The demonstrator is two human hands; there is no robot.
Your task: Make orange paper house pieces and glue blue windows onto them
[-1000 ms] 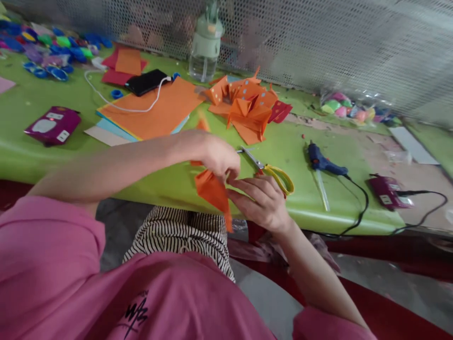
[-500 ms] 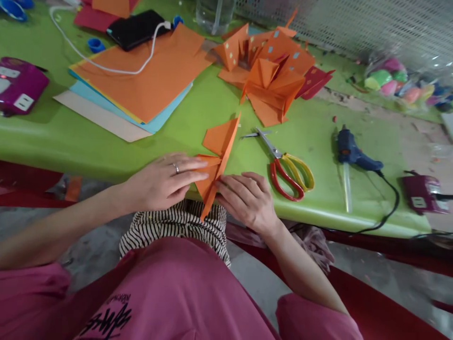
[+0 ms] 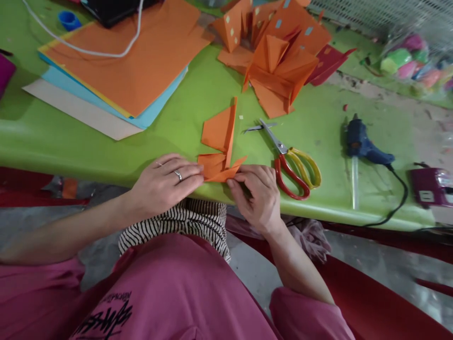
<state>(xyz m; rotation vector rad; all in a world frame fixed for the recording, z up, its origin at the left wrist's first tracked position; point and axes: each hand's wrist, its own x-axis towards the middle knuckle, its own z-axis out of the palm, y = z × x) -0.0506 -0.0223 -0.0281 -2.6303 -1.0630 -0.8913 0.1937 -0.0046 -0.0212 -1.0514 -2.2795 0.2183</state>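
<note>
Folded orange paper [image 3: 218,132] lies left of the scissors [image 3: 282,148] on the surface [image 3: 173,125]; right hand [image 3: 259,196] fingers pinch its scissors-side corner; left hand [image 3: 164,184] fingers touch the opposite side, grip indeterminable.

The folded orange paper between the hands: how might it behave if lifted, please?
The folded orange paper is probably light, since it looks thin. Being creased, it likely holds shape somewhat, but its projecting flaps may bend if pinched.

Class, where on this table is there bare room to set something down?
Bare tabletop lies between the paper stack and the folded orange paper, and between scissors and glue gun. It's crowded farther back, where orange paper shapes bunch beside red paper.
</note>
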